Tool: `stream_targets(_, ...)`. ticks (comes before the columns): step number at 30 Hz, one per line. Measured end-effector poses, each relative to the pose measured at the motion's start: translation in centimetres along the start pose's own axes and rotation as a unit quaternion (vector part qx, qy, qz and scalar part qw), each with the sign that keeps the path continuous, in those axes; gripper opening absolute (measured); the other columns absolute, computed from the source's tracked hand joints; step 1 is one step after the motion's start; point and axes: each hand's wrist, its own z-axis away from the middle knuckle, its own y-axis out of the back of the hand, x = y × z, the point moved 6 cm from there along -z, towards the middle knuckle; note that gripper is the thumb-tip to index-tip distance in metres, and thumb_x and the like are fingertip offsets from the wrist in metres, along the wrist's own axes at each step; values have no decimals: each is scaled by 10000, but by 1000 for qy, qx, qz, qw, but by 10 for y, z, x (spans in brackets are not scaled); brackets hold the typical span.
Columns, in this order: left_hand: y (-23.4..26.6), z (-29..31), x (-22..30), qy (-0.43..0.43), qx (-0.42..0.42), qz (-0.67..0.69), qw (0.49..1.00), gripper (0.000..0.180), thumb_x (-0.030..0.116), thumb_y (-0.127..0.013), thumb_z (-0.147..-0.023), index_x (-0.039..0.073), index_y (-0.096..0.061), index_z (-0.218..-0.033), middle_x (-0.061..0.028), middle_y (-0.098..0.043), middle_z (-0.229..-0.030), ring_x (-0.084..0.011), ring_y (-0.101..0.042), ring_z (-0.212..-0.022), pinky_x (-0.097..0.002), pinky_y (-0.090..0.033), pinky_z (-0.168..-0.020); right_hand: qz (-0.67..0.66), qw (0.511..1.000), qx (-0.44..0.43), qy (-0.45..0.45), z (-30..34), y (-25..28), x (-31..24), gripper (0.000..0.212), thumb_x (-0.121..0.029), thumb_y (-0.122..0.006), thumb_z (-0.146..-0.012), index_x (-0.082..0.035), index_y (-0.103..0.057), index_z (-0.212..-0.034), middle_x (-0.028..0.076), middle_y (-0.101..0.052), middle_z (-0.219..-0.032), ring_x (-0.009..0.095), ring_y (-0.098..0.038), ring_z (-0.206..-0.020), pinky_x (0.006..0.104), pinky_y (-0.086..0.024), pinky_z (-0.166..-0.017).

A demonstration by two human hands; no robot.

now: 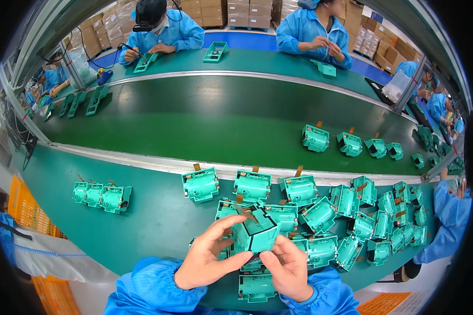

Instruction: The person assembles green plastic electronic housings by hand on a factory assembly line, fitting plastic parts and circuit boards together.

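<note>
Between my two hands a green plastic housing with black edging and a brown flex strip on top is held up over the bench, tilted. My left hand grips it from the left, thumb along its lower side and fingers behind. On its lower right, my right hand pinches it with thumb and bent fingers. Similar green housings lie beneath and around my hands, one housing just below them. Another housing sits behind my left hand, its brown strip sticking up.
Many more green housings crowd the right of the green bench; a short row lies at left. Beyond a white rail, the conveyor belt carries several housings. Co-workers work across it. Orange crates stand at left.
</note>
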Motion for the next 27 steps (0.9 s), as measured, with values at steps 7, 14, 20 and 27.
stream_targets(7, -1, -4, -9, 2, 2, -34, 999, 489, 67, -577, -774, 36, -383, -1221, -93, -437, -1175, -185, -440, -1027, -337, -421, -842, 70, 998, -8, -2, -2, 6, 0, 307, -102, -435, -880, 88, -451, -1121, 74, -553, -1006, 74, -473, -868, 203, -367, -753)
stream_targets(14, -3, -4, 1, -23, -41, 46, 998, 532, -5, -559, -771, 2, -329, -1251, -86, -395, -1191, -172, -399, -1071, -328, -398, -877, 164, 986, 0, -28, 4, 4, -8, 310, -67, -489, -832, 88, -466, -1100, 95, -597, -887, 95, -497, -797, 243, -395, -729)
stream_targets(20, 4, 0, -20, 130, -86, 553, 819, 622, 342, -465, -814, 24, -235, -1297, -209, -275, -1309, -426, -311, -1163, -529, -297, -935, 266, 928, 16, 261, 4, 3, -37, 390, -63, -591, -717, 89, -487, -1060, 215, -521, -1066, 243, -522, -888, 338, -413, -777)
stream_targets(27, -9, 2, -9, 170, -153, 726, 648, 621, 444, -281, -860, 31, -192, -1315, -249, -224, -1322, -545, -246, -1136, -608, -246, -928, 367, 899, -72, 228, 2, -14, -34, 537, -145, -673, -691, 80, -460, -1130, 247, -428, -1159, 323, -448, -1087, 389, -376, -884)
